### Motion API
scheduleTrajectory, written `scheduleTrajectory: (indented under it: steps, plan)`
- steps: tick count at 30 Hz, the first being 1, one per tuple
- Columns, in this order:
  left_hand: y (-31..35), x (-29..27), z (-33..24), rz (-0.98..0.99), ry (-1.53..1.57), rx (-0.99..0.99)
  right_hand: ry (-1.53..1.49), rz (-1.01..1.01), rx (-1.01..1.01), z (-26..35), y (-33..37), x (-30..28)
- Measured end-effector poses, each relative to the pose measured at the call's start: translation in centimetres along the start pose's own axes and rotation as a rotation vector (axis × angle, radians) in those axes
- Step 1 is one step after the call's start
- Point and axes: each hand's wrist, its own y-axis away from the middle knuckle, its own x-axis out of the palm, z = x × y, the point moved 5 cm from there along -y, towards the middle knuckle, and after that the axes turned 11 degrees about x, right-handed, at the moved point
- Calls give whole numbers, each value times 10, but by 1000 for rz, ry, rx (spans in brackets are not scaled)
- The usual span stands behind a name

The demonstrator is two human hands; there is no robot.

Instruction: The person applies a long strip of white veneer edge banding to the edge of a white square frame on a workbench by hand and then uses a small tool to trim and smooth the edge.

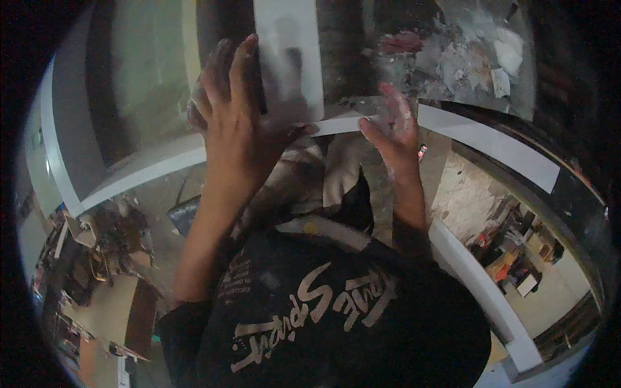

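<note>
White panel (289, 58) already lying on worktable (145, 171), near wide-fingered left hand (236, 119) and empty, wide-fingered right hand (396, 132), with remaining work unclear.

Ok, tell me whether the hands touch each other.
No, the left hand and right hand are apart, white edging showing between them.

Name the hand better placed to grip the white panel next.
Probably the left hand: its fingers are by the left edge of the white panel, its thumb near the lower edge; the right hand is farther away.
</note>
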Motion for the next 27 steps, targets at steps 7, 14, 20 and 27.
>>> scheduleTrajectory:
  steps: [7,14,20,27]
  plan:
    - [-25,40,-27,125,-4,159,-184,-269,90,-52,-37,-39]
    - [-34,50,-49,209,-49,227,105,-370,-60,-43,-85,-56]
    - [-27,60,-48,211,-54,253,179,-286,-381,-15,-140,-24]
    - [-23,59,-63,220,30,176,420,-232,-506,54,-154,23]
